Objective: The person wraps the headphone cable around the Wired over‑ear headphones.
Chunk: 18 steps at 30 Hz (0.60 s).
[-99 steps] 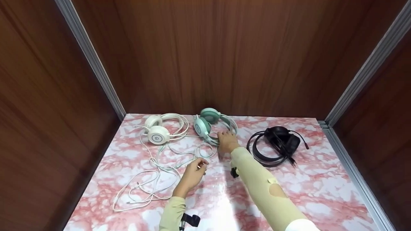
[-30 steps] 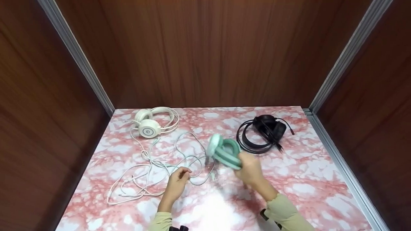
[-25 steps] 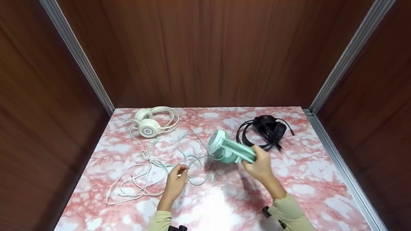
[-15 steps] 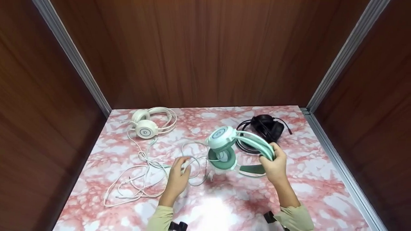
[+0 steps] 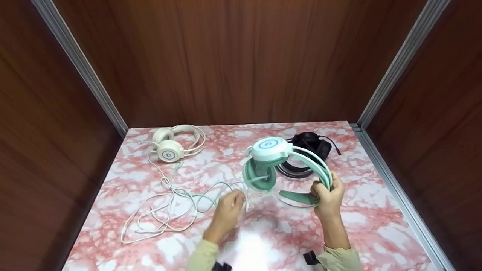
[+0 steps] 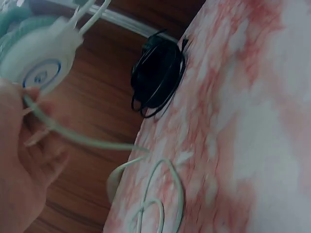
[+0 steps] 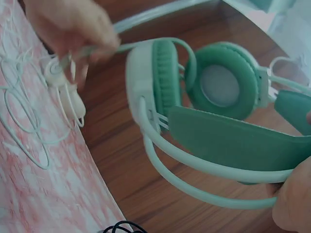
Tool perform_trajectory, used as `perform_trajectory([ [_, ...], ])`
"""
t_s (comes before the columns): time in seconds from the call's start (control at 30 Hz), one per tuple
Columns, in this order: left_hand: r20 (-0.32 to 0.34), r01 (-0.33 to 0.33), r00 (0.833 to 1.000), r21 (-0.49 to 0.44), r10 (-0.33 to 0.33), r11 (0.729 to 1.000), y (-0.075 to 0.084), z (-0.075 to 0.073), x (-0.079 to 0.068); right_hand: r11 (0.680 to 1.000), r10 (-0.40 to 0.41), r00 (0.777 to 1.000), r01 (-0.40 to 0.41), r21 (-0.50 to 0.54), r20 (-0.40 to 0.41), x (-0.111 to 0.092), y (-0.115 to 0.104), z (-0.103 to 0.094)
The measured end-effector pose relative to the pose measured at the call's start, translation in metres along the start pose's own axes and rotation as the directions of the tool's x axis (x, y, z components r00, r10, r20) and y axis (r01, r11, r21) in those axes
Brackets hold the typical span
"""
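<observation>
Mint-green headphones [image 5: 269,149] hang above the table, ear cups to the left. My right hand [image 5: 329,195] grips them by the headband [image 7: 228,141]. In the left wrist view, a pale green cable [image 6: 82,138] runs out of my left hand [image 6: 24,160] and down to the table. That same left hand [image 5: 228,211] pinches the cable just below the ear cups, a little blurred in the head view. The rest of the cable lies in loose loops on the table, tangled with a white cable [image 5: 130,226].
White headphones [image 5: 169,150] lie at the back left of the marbled table [image 5: 361,222]. At the back right are black headphones [image 5: 324,148] with a boom microphone, partly hidden behind the green pair. Wooden panels [image 5: 241,64] enclose the table at the back and sides.
My right hand has picked the green headphones up from the back of the table and brought them right and nearer. The left hand has moved right and now pinches their cable.
</observation>
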<state>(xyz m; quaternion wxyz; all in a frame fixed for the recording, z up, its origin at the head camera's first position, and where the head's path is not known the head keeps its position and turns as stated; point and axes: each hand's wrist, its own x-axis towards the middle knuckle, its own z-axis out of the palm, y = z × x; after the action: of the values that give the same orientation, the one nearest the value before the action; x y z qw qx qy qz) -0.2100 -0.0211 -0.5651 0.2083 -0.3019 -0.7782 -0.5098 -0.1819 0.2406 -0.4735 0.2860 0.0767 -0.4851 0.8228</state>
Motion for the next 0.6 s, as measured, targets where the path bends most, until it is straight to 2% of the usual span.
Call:
perform_trajectory([
  [0.07, -0.023, -0.118, 0.993, 0.045, 0.119, 0.992, 0.015, 0.009, -0.004, 0.999, -0.009, 0.998, 0.007, -0.037, -0.065, 0.0, 0.004, 0.002],
  [0.13, 0.005, -0.209, 0.978, 0.108, 0.21, 0.972, 0.028, 0.018, -0.005, 0.999, -0.005, 0.994, 0.0, -0.037, -0.112, 0.0, 0.008, 0.005],
  [0.17, 0.032, -0.239, 0.971, 0.131, 0.236, 0.962, 0.033, 0.022, -0.004, 1.0, 0.001, 0.992, -0.004, -0.02, -0.127, 0.001, 0.009, 0.007],
  [0.23, 0.099, -0.246, 0.967, 0.148, 0.233, 0.958, 0.037, 0.031, -0.004, 0.999, 0.014, 0.99, -0.008, 0.042, -0.14, 0.003, 0.012, 0.011],
  [0.3, 0.158, -0.185, 0.973, 0.116, 0.166, 0.976, 0.031, 0.039, -0.007, 0.987, 0.027, 0.992, -0.007, 0.16, -0.125, 0.006, 0.012, 0.013],
  [0.4, 0.193, -0.001, 0.981, -0.012, 0.004, 1.0, 0.013, 0.045, -0.016, 0.928, 0.074, 0.996, -0.049, 0.369, -0.055, 0.011, 0.007, 0.009],
  [0.5, 0.175, 0.17, 0.974, -0.129, -0.146, 0.977, -0.004, 0.041, -0.022, 0.853, 0.121, 0.989, -0.149, 0.5, 0.088, 0.016, 0.002, -0.002],
  [0.57, 0.155, 0.229, 0.967, -0.159, -0.205, 0.96, -0.01, 0.035, -0.022, 0.809, 0.15, 0.969, -0.234, 0.539, 0.196, 0.019, 0.0, -0.01],
  [0.6, 0.145, 0.235, 0.966, -0.153, -0.213, 0.96, -0.012, 0.032, -0.022, 0.787, 0.152, 0.957, -0.269, 0.555, 0.249, 0.02, 0.0, -0.014],
])
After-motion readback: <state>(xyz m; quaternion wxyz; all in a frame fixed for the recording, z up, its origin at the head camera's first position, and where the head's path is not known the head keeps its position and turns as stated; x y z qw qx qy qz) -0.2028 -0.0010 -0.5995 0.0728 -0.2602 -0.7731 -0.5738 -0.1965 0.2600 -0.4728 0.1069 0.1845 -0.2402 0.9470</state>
